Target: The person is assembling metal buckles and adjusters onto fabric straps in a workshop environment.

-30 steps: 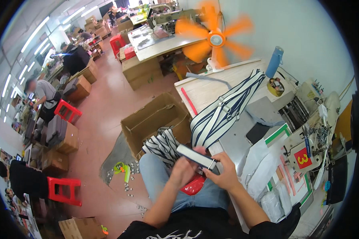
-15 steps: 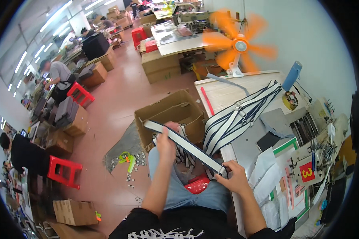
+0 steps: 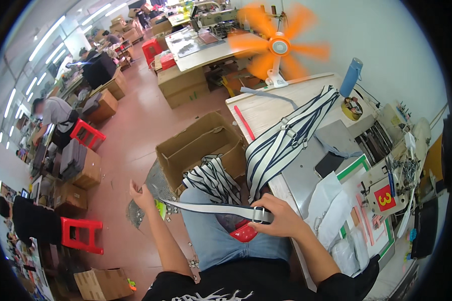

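Note:
My right hand [image 3: 278, 215] is closed on one end of a white webbing strap [image 3: 206, 206] with dark blue edges, by a metal slider buckle [image 3: 258, 214]. The strap stretches leftward above my lap, its far end narrowing close to my left forearm. Out to the left, my left hand [image 3: 143, 197] is apart from the strap, thumb and a finger spread, with nothing visible in it. More striped straps [image 3: 213, 179] lie bunched at the front of an open cardboard box [image 3: 186, 145]. Another bundle of straps with metal rings [image 3: 289, 140] drapes over the table edge.
A sewing machine [image 3: 381, 195] stands at the right of the table [image 3: 238, 103], near a phone [image 3: 328, 164] and white plastic bags [image 3: 324, 200]. Behind are a spinning orange fan [image 3: 279, 47] and a blue bottle [image 3: 351, 78]. A red object [image 3: 244, 233] sits between my thighs.
My left hand has let go of the strap and swung left, away from the box. My right hand has moved slightly left and up, still gripping the buckle end. The view has shifted.

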Tool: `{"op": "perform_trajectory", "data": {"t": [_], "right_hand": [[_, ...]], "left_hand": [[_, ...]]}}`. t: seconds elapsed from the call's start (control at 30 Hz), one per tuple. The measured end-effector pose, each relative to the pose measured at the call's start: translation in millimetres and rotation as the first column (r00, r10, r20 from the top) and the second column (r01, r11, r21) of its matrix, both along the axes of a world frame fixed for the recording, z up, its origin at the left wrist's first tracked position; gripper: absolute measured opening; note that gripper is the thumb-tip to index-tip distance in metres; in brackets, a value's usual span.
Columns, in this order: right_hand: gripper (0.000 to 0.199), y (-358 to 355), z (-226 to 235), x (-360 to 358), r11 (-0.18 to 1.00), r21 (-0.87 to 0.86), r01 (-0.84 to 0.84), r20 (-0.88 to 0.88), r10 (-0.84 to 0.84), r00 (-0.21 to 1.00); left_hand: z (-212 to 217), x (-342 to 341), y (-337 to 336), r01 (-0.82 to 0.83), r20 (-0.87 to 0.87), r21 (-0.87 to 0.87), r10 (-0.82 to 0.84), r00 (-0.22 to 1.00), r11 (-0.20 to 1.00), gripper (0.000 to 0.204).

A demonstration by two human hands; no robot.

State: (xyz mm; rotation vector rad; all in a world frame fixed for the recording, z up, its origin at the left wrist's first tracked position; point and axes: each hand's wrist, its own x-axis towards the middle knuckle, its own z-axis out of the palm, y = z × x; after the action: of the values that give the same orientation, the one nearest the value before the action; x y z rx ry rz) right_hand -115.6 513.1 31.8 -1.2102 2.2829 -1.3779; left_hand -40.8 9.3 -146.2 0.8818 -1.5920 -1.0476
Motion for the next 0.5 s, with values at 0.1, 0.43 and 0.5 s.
{"op": "perform_trajectory", "data": {"t": [0.1,0.43,0.5], "right_hand": [[0.045,-10.3,0.9,-1.7,1.000,0.009,-0.020,-0.033,0.021,0.999],[0.051,-14.9,30.4,-4.9,0.969,0.244,-0.044,0.234,-0.015,0.972],[0.047,10.3,21.0,-5.4,0.988,0.140,-0.066,0.333,0.016,0.943]], "left_hand": [[111.7,-18.2,140.3,0.644,-0.007,0.070,-0.645,0.764,0.762,0.027],[174.8,-36.7,194.7,0.944,0.131,-0.090,-0.935,0.328,0.319,0.012],[186.7,-37.8,161.9,0.895,0.144,-0.150,-0.886,0.441,0.420,0.018]]}}
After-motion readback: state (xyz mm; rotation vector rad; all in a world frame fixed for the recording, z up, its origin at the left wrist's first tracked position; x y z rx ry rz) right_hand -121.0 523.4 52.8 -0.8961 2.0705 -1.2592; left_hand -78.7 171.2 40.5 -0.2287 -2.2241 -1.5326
